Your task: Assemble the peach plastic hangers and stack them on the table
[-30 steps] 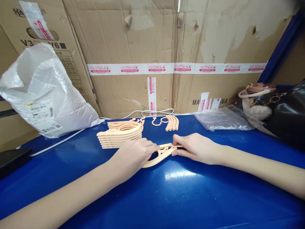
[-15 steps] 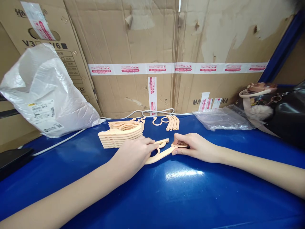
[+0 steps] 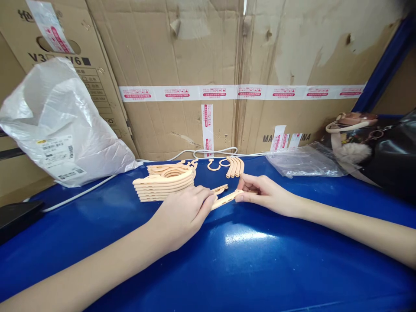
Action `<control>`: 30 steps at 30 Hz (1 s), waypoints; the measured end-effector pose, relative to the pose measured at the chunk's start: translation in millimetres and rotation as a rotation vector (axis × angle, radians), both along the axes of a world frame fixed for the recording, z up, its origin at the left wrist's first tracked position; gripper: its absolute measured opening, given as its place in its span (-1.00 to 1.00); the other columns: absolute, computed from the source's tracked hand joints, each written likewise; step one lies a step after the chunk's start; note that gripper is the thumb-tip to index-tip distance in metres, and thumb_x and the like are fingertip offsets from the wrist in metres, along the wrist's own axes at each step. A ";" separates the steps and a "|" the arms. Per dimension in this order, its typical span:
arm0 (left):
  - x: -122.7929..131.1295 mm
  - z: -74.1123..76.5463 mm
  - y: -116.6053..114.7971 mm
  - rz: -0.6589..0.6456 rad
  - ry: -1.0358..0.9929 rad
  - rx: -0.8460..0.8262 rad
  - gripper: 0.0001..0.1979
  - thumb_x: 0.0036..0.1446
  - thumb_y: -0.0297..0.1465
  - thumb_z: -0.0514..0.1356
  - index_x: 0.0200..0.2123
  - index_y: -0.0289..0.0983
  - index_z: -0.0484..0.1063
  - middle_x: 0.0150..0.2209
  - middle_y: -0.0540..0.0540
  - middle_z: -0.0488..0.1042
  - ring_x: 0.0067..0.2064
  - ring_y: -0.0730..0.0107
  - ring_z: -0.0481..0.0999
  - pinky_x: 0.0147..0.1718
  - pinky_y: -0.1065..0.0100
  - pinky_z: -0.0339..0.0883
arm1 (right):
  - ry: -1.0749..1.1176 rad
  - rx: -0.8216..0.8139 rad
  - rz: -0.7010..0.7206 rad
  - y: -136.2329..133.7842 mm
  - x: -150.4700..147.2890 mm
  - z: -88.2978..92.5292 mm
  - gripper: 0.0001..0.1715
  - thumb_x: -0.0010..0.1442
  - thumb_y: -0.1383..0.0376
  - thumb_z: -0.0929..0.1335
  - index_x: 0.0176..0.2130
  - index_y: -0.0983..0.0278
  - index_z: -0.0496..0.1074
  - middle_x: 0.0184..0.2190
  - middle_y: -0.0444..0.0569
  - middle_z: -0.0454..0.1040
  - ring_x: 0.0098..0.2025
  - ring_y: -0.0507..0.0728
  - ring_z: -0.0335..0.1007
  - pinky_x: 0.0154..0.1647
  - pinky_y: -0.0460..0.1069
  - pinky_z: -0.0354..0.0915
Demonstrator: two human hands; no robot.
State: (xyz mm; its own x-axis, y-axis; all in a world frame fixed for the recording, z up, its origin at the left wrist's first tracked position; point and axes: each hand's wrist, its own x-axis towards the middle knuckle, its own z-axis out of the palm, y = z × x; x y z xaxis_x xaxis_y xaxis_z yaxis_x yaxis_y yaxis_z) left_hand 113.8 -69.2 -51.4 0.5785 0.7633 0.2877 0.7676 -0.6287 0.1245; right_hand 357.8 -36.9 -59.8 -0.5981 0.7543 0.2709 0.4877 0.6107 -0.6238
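Between my hands is a peach-coloured plastic folding hanger (image 3: 225,200), held just above the blue table. My left hand (image 3: 185,210) is closed round its left part and hides much of it. The fingers of my right hand (image 3: 260,190) pinch its right end. Just behind my left hand stands a stack of matching hangers (image 3: 162,186), lying flat on one another. Farther back lie a loose hook (image 3: 213,165) and several short curved arm pieces (image 3: 235,167) side by side.
A white plastic mailing bag (image 3: 68,121) stands at the left, near a dark flat object (image 3: 19,219). A white cable (image 3: 182,152) runs along the back by the cardboard (image 3: 182,52). At the right are a clear plastic bag (image 3: 305,162) and a black bag (image 3: 393,151).
The hanger between my hands has turned, so its slotted edge now shows. My right hand has risen slightly, and my left thumb has shifted over the hanger.
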 end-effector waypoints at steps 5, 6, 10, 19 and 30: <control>2.1 0.3 -2.7 -0.002 -0.005 -0.031 -0.57 0.39 -0.23 -0.16 0.08 -0.21 0.38 0.03 -0.12 0.48 0.04 0.14 0.45 0.01 0.08 0.33 | -0.087 -0.009 0.027 3.2 0.0 1.5 -0.58 0.29 0.00 0.25 -0.30 0.28 0.44 -0.53 -0.22 0.23 -0.48 -0.01 0.07 -0.47 -0.10 0.02; 2.4 0.1 -3.2 -0.002 -0.006 -0.020 -0.57 0.38 -0.20 -0.14 0.12 -0.21 0.35 0.05 -0.14 0.46 0.06 0.13 0.43 0.03 0.06 0.31 | -0.094 -0.009 0.035 2.8 -0.3 2.1 -0.56 0.29 -0.01 0.25 -0.30 0.29 0.46 -0.53 -0.21 0.24 -0.48 -0.01 0.08 -0.46 -0.10 0.02; 3.6 -2.1 -4.0 -0.115 -0.011 0.060 -0.54 0.32 -0.12 -0.02 0.16 -0.26 0.26 0.19 -0.20 0.31 0.23 0.06 0.21 0.19 -0.03 0.07 | -0.108 0.011 0.071 -4.3 -3.2 5.2 -0.53 0.28 -0.03 0.24 -0.29 0.30 0.47 -0.50 -0.18 0.31 -0.46 0.00 0.14 -0.45 -0.09 0.03; 5.1 -5.5 -3.7 -0.207 -0.050 -0.191 -0.68 0.39 -0.20 -0.17 -0.08 -0.20 0.29 0.20 -0.14 0.19 0.30 0.16 0.03 0.25 -0.02 -0.04 | -0.077 0.065 0.045 -17.3 -11.1 7.5 -0.58 0.32 0.04 0.22 -0.44 0.27 0.22 -0.53 -0.24 0.16 -0.49 -0.02 0.04 -0.47 -0.10 0.02; 5.5 -6.1 -7.5 -0.230 -0.116 -0.255 -0.67 0.41 -0.25 -0.20 0.03 -0.15 0.27 0.19 -0.07 0.20 0.32 0.26 -0.01 0.29 0.05 -0.11 | -0.164 0.203 -0.010 -16.5 -10.9 5.0 -0.56 0.35 0.04 0.18 -0.44 0.25 0.21 -0.55 -0.20 0.26 -0.52 0.01 0.16 -0.47 -0.09 0.04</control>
State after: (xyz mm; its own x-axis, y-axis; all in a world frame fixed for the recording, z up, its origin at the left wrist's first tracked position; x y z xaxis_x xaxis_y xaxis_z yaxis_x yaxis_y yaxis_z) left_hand 119.2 -76.7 -57.5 0.7181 0.6726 0.1786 0.5815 -0.7209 0.3770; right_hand 346.9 -53.4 -54.8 -0.6391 0.7005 0.3175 0.5787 0.7099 -0.4014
